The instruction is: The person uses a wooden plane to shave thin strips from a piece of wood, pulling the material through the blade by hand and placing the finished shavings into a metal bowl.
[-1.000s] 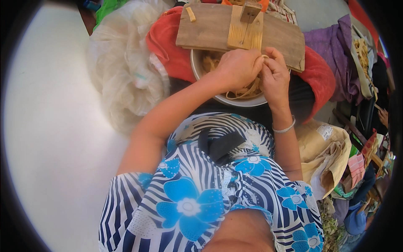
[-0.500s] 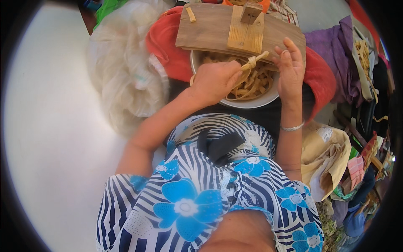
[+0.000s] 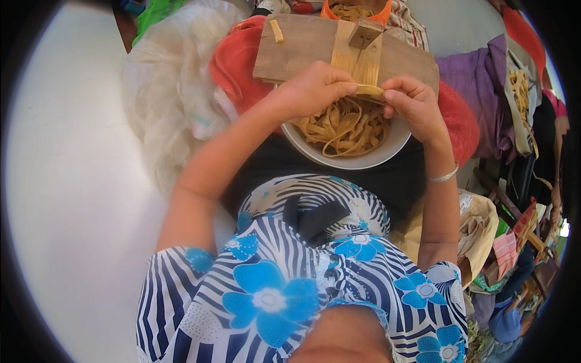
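My left hand (image 3: 318, 91) and my right hand (image 3: 417, 106) pinch a flat, pale tan strip (image 3: 368, 91) from its two sides, thumbs and fingers closed on it. The short stretch between them lies level, in front of a wooden board's near edge. Below sits a white bowl (image 3: 366, 162) with a heap of curled tan strips (image 3: 348, 133) inside. The wooden board (image 3: 296, 51) covers the bowl's far part. Fixed on it are a lighter plank and a small upright wooden block (image 3: 365, 33).
A small tan piece (image 3: 276, 30) lies on the board's left. Red cloth (image 3: 239, 66) is under the board. Cloudy plastic sheeting (image 3: 175, 91) lies left, purple cloth (image 3: 475, 91) right. Beyond the board stands an orange container (image 3: 378, 12) of strips. A brown paper bag (image 3: 478, 230) is by my right arm.
My right hand has come in and closed on the strip, having been open beside it. My left hand has risen slightly. The knotted end that stuck out no longer shows.
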A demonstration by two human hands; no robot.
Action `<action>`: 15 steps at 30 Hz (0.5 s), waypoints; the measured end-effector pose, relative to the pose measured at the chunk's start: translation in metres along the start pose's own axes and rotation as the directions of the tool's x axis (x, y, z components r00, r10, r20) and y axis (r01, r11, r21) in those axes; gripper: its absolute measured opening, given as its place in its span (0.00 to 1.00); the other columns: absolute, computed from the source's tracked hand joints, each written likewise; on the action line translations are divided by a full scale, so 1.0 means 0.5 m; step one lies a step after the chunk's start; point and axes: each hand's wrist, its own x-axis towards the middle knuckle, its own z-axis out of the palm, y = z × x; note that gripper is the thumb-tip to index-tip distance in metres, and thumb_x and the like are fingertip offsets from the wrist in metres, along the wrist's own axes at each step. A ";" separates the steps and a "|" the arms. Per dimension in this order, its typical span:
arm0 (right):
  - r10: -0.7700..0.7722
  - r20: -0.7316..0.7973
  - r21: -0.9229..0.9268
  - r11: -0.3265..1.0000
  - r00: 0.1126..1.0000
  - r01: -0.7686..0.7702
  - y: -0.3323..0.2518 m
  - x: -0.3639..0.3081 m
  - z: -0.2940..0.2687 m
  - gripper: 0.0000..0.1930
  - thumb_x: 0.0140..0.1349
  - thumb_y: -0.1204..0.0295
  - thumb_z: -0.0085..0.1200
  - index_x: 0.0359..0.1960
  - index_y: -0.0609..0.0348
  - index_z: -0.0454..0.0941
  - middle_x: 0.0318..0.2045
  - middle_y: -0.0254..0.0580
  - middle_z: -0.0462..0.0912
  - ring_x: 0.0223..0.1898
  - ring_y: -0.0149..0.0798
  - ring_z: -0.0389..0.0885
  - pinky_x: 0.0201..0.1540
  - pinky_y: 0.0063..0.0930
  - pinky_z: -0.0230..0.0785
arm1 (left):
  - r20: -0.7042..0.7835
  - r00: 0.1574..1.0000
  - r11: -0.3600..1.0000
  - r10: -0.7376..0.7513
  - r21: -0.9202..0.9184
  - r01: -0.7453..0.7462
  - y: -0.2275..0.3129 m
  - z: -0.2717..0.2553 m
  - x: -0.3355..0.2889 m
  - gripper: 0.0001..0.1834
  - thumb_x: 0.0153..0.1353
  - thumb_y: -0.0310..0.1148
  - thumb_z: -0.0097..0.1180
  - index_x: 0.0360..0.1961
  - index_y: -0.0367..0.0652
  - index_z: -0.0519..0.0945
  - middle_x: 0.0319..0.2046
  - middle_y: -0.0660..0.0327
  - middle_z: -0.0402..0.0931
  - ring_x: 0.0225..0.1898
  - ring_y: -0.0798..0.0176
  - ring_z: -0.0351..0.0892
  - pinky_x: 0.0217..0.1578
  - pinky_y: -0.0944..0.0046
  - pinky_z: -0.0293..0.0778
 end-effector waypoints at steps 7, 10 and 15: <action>-0.156 -0.202 -0.135 0.982 0.967 0.130 0.014 0.048 0.033 0.06 0.63 0.73 0.53 0.37 0.64 0.79 0.24 0.28 0.77 0.23 0.20 0.71 0.27 0.14 0.66 | -0.069 0.996 0.994 -0.062 -0.096 0.055 -0.033 -0.044 0.048 0.10 0.63 0.34 0.50 0.33 0.38 0.79 0.22 0.71 0.71 0.24 0.76 0.66 0.25 0.73 0.63; -0.249 -0.234 -0.291 0.940 0.940 0.176 0.038 0.070 0.044 0.06 0.62 0.73 0.54 0.36 0.64 0.79 0.21 0.29 0.75 0.23 0.21 0.71 0.27 0.17 0.65 | -0.120 0.990 0.996 -0.080 0.016 0.083 -0.035 -0.046 0.059 0.11 0.61 0.36 0.51 0.34 0.38 0.78 0.22 0.66 0.73 0.25 0.71 0.70 0.27 0.68 0.66; -0.569 -0.109 -0.809 0.527 0.815 0.260 0.047 0.080 0.065 0.06 0.58 0.76 0.54 0.36 0.62 0.79 0.23 0.42 0.78 0.25 0.42 0.76 0.30 0.31 0.68 | -0.309 0.947 0.882 0.091 0.467 0.068 -0.058 -0.025 0.077 0.12 0.59 0.38 0.53 0.34 0.38 0.79 0.29 0.50 0.79 0.33 0.47 0.77 0.35 0.51 0.71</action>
